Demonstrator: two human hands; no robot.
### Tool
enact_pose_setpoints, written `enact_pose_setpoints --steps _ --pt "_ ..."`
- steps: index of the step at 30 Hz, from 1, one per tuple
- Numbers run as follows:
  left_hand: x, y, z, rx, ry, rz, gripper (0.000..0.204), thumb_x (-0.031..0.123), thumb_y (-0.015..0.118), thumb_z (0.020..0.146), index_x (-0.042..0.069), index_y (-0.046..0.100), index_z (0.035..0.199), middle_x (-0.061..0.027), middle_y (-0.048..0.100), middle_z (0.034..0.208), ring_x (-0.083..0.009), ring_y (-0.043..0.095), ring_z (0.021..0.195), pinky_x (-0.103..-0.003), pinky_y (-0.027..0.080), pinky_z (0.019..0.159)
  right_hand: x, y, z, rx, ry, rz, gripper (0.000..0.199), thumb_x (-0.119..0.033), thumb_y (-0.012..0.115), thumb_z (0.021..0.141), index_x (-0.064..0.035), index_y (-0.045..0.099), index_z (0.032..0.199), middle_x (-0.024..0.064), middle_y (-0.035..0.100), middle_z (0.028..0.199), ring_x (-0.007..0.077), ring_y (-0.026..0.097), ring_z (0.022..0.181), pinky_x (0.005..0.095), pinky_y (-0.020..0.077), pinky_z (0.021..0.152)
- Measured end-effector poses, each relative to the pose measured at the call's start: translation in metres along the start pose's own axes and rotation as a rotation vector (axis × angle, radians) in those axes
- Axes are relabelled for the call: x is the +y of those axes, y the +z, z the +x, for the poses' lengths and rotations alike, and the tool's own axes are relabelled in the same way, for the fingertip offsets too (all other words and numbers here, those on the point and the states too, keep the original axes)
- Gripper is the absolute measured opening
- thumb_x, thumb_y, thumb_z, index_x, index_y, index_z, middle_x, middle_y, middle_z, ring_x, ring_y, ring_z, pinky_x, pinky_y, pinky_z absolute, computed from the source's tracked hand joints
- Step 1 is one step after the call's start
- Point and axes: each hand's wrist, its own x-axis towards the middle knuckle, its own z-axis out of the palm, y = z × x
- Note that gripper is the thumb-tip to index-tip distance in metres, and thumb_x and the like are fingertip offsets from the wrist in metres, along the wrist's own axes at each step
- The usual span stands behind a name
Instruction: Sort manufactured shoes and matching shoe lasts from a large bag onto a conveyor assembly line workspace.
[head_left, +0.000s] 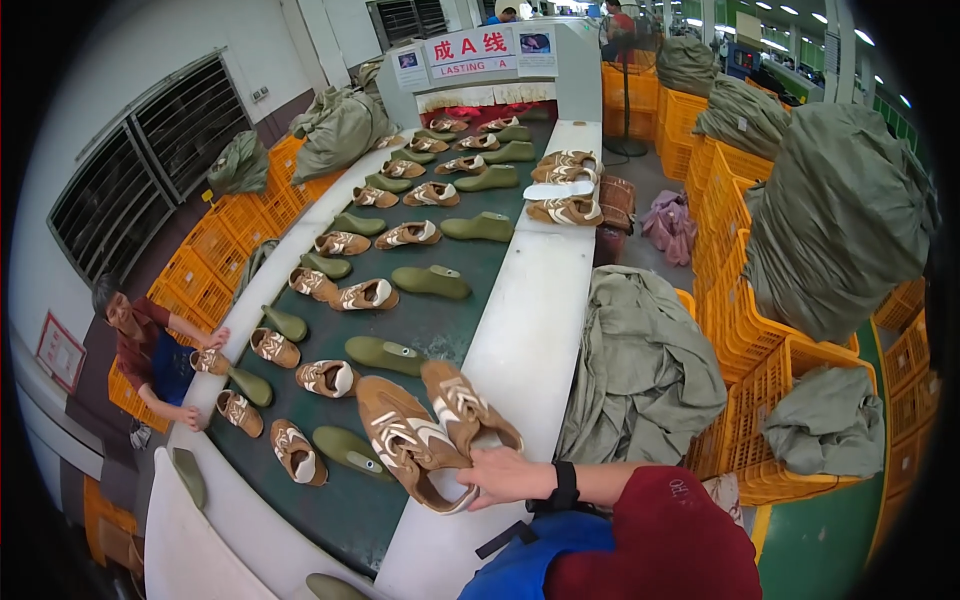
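Observation:
My right hand (503, 477), with a black band on its wrist, reaches in from the lower right. Its fingers are closed around the heel ends of two brown sneakers, a larger-looking one (405, 435) and another (465, 405) beside it. Both have white laces and pale stripes, and their toes point away from me. I hold the pair over the near right edge of a dark green conveyor belt (455, 335). Under and behind them lie green shoe lasts, one (350, 452) just left of the pair and another (383, 355) farther off. My left hand is out of view.
Several brown sneakers (298, 450) and lasts line the belt. More shoes (565, 208) rest on the white right ledge (530, 340). Across the belt, a co-worker's hand (185, 415) touches the left ledge. Orange crates (770, 400) and grey-green cloths (640, 365) crowd the right.

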Motion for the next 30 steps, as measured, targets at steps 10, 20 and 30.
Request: enact_pose_setpoints --steps 10,20,30 --pt "0.006 -0.009 -0.006 0.037 0.011 -0.026 0.061 0.049 0.047 0.083 -0.009 0.057 0.103 -0.0281 0.043 0.121 -0.0391 0.04 0.112 -0.042 0.03 0.098 0.036 0.069 -0.008 -0.611 -0.059 -0.153 0.045 -0.039 0.075 0.055 -0.0064 0.059 0.082 0.0136 0.062 0.07 0.032 0.061 0.074 0.0427 0.0473 0.059" --pt "-0.039 0.07 0.038 0.367 0.111 -0.074 0.042 0.033 0.062 0.072 -0.008 0.061 0.076 -0.0201 0.047 0.115 -0.035 0.039 0.11 -0.042 0.035 0.092 0.048 0.063 -0.007 -0.61 -0.055 -0.212 0.048 -0.052 0.067 0.063 -0.0092 0.057 0.083 0.0137 0.06 0.072 0.0324 0.06 0.074 0.0424 0.0458 0.061" --pt "-0.041 0.072 0.033 0.334 0.103 -0.049 0.041 0.035 0.062 0.072 -0.006 0.061 0.077 -0.0182 0.046 0.119 -0.0364 0.036 0.112 -0.042 0.036 0.092 0.04 0.064 0.0 -0.656 -0.024 -0.248 0.053 -0.054 0.068 0.061 -0.0085 0.057 0.088 0.0147 0.061 0.076 0.032 0.061 0.077 0.0415 0.0476 0.066"
